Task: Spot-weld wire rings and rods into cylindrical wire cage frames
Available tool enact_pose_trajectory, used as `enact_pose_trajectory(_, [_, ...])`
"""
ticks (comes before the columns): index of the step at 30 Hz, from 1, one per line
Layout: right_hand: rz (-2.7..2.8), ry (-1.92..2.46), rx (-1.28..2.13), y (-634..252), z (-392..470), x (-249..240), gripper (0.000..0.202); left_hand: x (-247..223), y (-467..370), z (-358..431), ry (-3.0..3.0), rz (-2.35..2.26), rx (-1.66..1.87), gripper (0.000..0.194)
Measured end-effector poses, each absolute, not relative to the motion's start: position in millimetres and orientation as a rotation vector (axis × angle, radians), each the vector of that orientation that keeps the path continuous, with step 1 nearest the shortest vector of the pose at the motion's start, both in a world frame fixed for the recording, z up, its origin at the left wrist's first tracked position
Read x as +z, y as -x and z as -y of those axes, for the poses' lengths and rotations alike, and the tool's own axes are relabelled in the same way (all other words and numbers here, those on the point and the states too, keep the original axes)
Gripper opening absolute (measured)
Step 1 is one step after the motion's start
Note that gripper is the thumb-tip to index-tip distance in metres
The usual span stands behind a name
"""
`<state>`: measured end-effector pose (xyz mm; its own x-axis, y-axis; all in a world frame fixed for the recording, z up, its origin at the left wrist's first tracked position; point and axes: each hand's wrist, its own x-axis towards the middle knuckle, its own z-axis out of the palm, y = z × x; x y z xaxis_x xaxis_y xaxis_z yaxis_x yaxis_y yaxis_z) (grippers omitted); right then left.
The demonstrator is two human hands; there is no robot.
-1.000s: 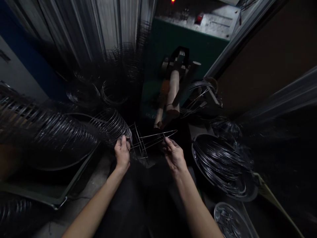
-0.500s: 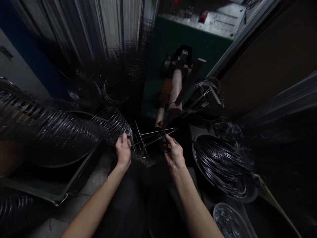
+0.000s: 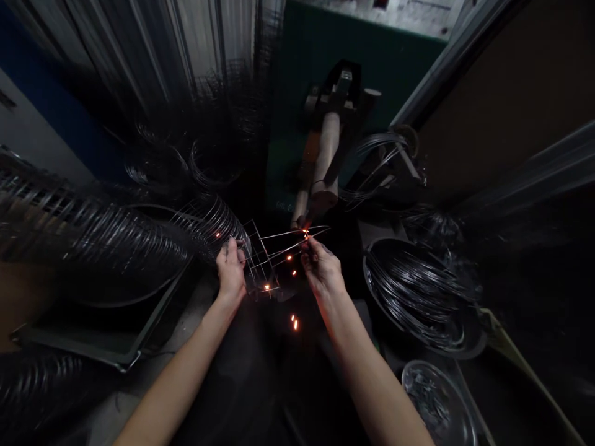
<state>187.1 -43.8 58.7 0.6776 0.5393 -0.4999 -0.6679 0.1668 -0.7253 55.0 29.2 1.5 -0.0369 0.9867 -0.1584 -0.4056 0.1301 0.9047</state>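
Silver thin-wire frame (image 3: 281, 235) at the picture's centre, just below the pale cylindrical machine arm (image 3: 328, 148). Pinched near its right end by fingertips of the right hand (image 3: 325, 269); gripped at left, apparently, by curled fingers of the left hand (image 3: 230, 269). Crossbars (image 3: 260, 238) seemingly joined already; by the orange sparks (image 3: 305, 233), joining probably unfinished. Amount left: unclear.

Shiny metal wire frame (image 3: 268, 255), glossy metal wires (image 3: 416, 294), matt machine panel (image 3: 395, 62).
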Motion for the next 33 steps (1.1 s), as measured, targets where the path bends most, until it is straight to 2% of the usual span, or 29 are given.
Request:
enact_pose_trajectory(9, [-0.126,1.057,0.873,-195,73,48,0.026,4,-60,-43,-0.707,-0.994,1.316,0.033])
enact_pose_trajectory(16, [-0.062,1.153,0.887,-180,83,62,0.03,15,-55,-48,-0.756,-1.013,1.354,0.032])
enact_pose_trajectory(22, [0.489,1.382,0.924,-147,104,88,0.027,13,-54,-47,-0.877,-1.023,1.415,0.035])
enact_pose_trajectory(26, [0.855,1.492,0.717,-140,107,117,0.01,-4,-41,-21,-1.006,-1.027,1.412,0.035])
enact_pose_trajectory(29, [0.915,1.57,0.595,-151,90,124,0.015,-20,-26,16,-1.204,-0.974,1.277,0.033])
enact_pose_trajectory(33, [0.88,1.718,0.79,-177,69,99,0.014,-38,-12,54,-1.554,-0.75,1.116,0.028])
